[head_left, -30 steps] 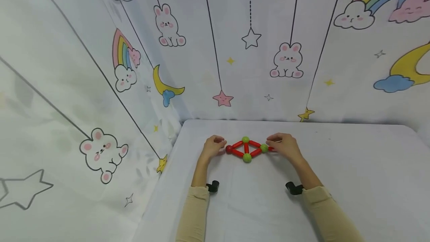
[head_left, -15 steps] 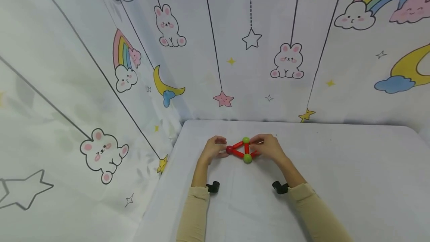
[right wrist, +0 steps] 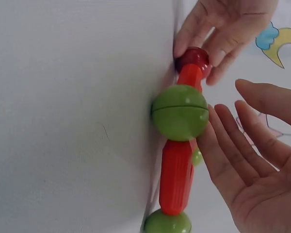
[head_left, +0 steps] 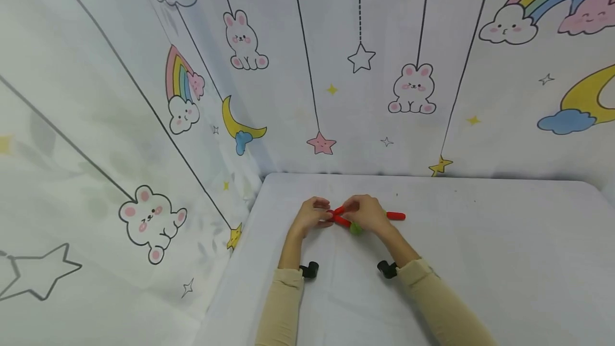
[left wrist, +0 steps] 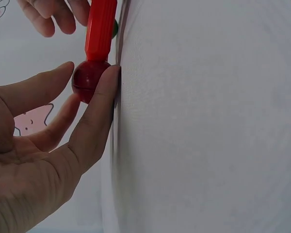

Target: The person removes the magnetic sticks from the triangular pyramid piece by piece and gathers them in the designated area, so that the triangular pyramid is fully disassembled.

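Note:
A toy frame of red rods and balls lies flat on the white table. Its dark red ball point(left wrist: 87, 81), at the left end, sits between the thumb and fingers of my left hand point(head_left: 311, 217), which pinches it. My right hand point(head_left: 369, 214) reaches over the frame's middle and hides much of it in the head view. From the right wrist, its fingers look spread and extended, fingertips right at a green ball point(right wrist: 179, 114), thumb apart. A red rod point(right wrist: 175, 177) runs from that ball to another green ball point(right wrist: 168, 223). One single rod point(head_left: 396, 216) sticks out rightward past my right hand.
White cloth point(head_left: 499, 260) covers the table, whose back edge meets a fabric wall point(head_left: 375, 148) printed with rabbits, stars and rainbows. A similar fabric wall point(head_left: 96, 218) stands on the left. Small black cameras sit on both wrists.
My right hand has moved left from the rod at the right end to over the frame's middle, uncovering that rod. My left hand has come in closer around the dark red ball.

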`<action>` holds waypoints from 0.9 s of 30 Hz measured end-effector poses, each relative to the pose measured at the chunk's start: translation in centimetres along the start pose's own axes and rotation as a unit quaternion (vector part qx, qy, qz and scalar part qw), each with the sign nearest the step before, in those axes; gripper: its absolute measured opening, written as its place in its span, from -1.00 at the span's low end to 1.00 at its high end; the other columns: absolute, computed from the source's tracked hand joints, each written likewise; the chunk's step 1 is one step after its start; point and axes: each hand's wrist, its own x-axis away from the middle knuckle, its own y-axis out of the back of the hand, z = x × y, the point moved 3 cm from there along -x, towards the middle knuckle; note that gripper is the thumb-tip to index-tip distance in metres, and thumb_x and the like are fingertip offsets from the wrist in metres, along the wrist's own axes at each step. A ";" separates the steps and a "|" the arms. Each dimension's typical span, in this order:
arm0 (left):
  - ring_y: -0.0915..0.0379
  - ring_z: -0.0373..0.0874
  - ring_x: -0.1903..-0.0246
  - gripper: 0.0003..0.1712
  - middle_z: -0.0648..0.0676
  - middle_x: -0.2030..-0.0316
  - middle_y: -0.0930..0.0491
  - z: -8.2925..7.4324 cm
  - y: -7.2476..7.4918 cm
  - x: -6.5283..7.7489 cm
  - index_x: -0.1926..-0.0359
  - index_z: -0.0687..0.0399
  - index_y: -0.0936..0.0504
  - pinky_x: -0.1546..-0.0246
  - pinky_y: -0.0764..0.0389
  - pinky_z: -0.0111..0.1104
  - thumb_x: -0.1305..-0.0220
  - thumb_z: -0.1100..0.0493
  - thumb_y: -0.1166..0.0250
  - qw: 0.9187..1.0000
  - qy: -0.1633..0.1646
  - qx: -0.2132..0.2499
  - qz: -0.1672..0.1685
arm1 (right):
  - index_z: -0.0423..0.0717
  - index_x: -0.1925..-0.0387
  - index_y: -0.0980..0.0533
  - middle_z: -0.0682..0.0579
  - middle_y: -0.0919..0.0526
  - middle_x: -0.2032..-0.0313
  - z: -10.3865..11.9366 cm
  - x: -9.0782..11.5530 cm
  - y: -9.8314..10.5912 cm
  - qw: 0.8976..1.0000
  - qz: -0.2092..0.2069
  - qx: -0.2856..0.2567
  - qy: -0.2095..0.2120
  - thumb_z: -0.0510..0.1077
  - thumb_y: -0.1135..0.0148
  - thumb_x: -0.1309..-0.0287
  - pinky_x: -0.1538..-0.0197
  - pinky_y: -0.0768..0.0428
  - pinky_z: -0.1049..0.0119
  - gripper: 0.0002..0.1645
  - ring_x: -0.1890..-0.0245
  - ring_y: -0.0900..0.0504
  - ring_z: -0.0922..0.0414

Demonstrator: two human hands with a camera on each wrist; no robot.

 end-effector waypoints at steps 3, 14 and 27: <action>-0.68 0.14 0.05 -0.44 0.42 -0.23 -0.50 0.1 -0.2 -0.1 -0.30 0.45 -0.46 0.05 -0.75 -0.07 -0.30 0.52 -0.33 1.000 0.002 -0.003 -0.002 | -0.10 0.08 -0.74 0.06 -0.77 0.23 0.2 -0.2 -0.5 1.000 -0.002 0.030 0.004 -0.20 -0.49 -0.21 0.04 -0.68 0.07 -0.76 0.20 -0.66 0.09; -0.67 0.08 0.08 -0.45 0.42 -0.23 -0.48 0.3 -0.5 -0.2 -0.30 0.45 -0.45 0.06 -0.76 -0.09 -0.31 0.52 -0.33 1.000 0.016 0.021 -0.007 | -0.15 0.16 -0.73 0.04 -0.77 0.29 0.2 -0.9 -1.7 0.999 -0.005 0.041 0.010 -0.32 -0.50 -0.06 0.17 -0.68 0.15 -0.75 0.29 -0.68 0.12; -0.67 0.13 0.06 -0.50 0.40 -0.17 -0.52 0.2 -0.4 -0.2 -0.25 0.40 -0.52 0.10 -0.77 -0.11 -0.29 0.53 -0.33 1.000 0.005 0.012 -0.022 | -0.14 0.04 -0.70 0.03 -0.80 0.22 0.2 -1.5 -2.7 0.999 0.001 0.034 0.012 -0.36 -0.61 0.06 -0.02 -0.68 0.06 -0.53 0.23 -0.75 0.14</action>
